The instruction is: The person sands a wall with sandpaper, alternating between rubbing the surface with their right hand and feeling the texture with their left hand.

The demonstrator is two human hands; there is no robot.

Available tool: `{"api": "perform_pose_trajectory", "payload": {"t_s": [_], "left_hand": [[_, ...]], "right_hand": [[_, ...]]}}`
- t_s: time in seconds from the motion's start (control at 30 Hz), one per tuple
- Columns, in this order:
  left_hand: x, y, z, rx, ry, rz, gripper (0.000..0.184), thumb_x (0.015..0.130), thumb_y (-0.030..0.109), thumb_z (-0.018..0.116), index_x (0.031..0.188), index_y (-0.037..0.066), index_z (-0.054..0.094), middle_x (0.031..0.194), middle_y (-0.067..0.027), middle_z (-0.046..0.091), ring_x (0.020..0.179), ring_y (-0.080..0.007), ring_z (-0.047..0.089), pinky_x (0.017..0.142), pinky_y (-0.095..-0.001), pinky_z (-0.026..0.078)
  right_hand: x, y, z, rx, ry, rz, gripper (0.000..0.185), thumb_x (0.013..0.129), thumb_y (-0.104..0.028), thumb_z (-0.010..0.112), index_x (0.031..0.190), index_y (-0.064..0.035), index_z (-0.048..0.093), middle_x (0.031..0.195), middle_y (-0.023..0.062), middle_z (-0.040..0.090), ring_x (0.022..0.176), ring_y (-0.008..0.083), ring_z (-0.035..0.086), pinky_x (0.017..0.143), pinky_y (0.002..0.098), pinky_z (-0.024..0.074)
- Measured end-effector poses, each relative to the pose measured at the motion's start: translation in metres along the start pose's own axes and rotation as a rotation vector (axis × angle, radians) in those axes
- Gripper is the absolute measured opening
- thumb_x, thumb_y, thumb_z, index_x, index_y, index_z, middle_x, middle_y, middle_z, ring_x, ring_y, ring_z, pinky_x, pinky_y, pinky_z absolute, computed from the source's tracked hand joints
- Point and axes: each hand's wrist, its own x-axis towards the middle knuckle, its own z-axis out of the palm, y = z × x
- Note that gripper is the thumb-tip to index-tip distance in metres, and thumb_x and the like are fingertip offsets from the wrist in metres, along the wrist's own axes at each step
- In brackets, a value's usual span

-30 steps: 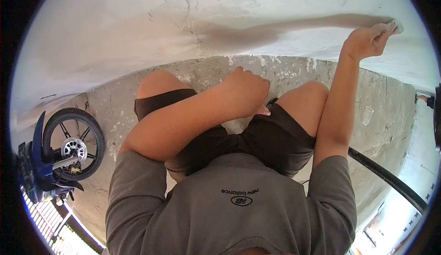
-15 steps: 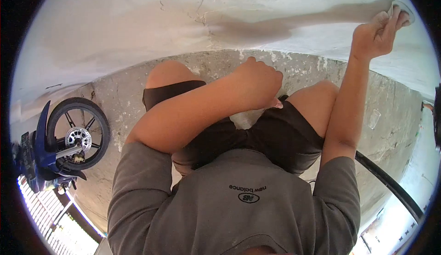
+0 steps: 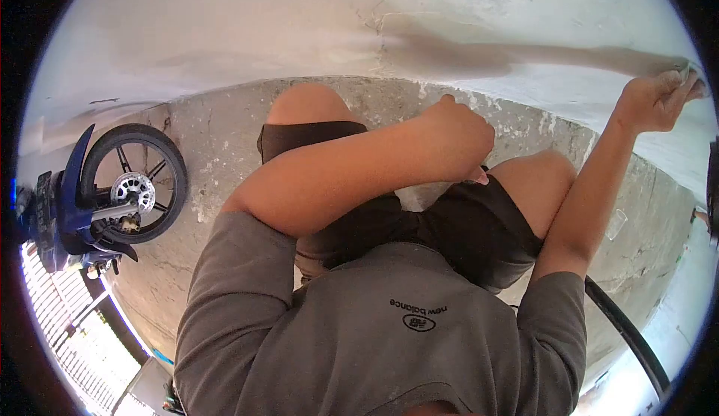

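Note:
My right hand [image 3: 660, 101] reaches out to the far right, its whitened fingers pinching a thin pale sheet [image 3: 690, 74] against the white wall [image 3: 479, 11]. The sheet is mostly hidden by the fingers, so its material is unclear. My left hand [image 3: 460, 140] hangs in front of my left forearm, above the gap between my knees. Its fingers are curled under, with only one fingertip showing below; whatever they may hold is hidden.
Rough concrete floor [image 3: 232, 146] with white specks meets the wall's foot. At left stands a blue motorbike [image 3: 64, 214] with its black wheel [image 3: 135, 184]. A clear plastic cup [image 3: 616, 223] lies at right, near a black hose-like bar [image 3: 629, 333].
My right hand has moved lower along the wall with the pale sheet. The whole view has shifted, so the surroundings sit further right. My left hand keeps its curled pose.

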Motion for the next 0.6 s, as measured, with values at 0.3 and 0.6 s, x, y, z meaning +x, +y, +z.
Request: {"api": "perform_pose_trajectory", "payload": {"t_s": [0.3,0.6], "left_hand": [[0.001,-0.001,0.000,0.022,-0.002,0.017,0.058,0.085,0.054,0.072,0.103,-0.001,0.069,0.093,-0.0186,0.072,0.093,-0.0372,0.071,0.087,-0.0483,0.053],[0.003,-0.003,0.005,0.036,0.002,0.014,0.059,0.087,0.054,0.070,0.105,-0.002,0.068,0.094,-0.0189,0.071,0.095,-0.0382,0.070,0.088,-0.0503,0.052]], "right_hand": [[0.002,-0.011,-0.004,-0.013,-0.167,-0.157,0.030,0.102,-0.014,0.059,0.127,-0.0004,0.068,0.137,0.0242,0.061,0.140,0.0437,0.044,0.118,0.0481,0.0367],[-0.007,-0.036,0.006,0.104,-0.154,-0.103,0.031,0.102,-0.016,0.060,0.128,-0.0005,0.068,0.140,0.0238,0.059,0.144,0.0440,0.039,0.117,0.0478,0.0386]]}}
